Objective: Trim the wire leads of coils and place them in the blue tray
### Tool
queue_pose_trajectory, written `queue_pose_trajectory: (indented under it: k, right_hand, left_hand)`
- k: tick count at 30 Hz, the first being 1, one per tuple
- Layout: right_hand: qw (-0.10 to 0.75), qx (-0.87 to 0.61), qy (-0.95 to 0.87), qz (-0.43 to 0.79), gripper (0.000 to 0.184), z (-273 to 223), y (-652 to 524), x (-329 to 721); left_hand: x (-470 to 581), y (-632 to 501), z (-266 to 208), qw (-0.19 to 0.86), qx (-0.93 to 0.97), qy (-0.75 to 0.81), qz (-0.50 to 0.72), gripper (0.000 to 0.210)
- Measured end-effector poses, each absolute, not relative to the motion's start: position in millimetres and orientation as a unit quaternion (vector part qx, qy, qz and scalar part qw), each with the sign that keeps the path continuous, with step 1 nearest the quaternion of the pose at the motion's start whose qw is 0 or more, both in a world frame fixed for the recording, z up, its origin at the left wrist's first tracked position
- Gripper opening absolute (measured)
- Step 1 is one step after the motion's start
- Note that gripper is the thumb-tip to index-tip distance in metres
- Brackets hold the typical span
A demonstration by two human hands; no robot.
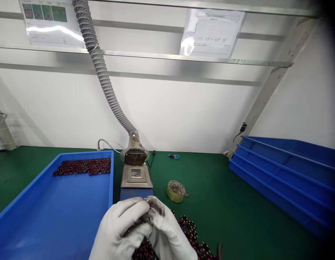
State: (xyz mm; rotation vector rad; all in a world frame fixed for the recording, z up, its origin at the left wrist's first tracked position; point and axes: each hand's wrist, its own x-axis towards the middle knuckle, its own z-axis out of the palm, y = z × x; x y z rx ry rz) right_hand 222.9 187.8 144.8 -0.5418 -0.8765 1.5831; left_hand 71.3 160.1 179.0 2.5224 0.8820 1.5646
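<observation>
In the head view, a small dark item, mostly hidden by white gloves, is grasped between the bent fingers of the left hand and the right hand, which are brought together low in the middle, above the green tabletop. Beneath and to the right of them, a loose spread of dark, dotted pieces is seen, partly covered by the gloves. More such pieces are gathered at the far end of a blue tray on the left. Just beyond the hands, a metal-topped device is placed under a grey hose, with a round tin set beside it. Blue trays are stacked at the right.
</observation>
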Motion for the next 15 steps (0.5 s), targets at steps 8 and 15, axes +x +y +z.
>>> queue_pose_trajectory:
  k: [8, 15]
  right_hand:
    - [0.548, -0.218, -0.389, 0.708, 0.03, 138, 183, 212]
    - [0.577, -0.229, -0.365, 0.694, 0.028, 141, 183, 212]
  left_hand:
    - [64, 166, 181, 0.271, 0.628, 0.289, 0.67, 0.011]
    - [74, 157, 189, 0.314, 0.652, 0.373, 0.581, 0.011]
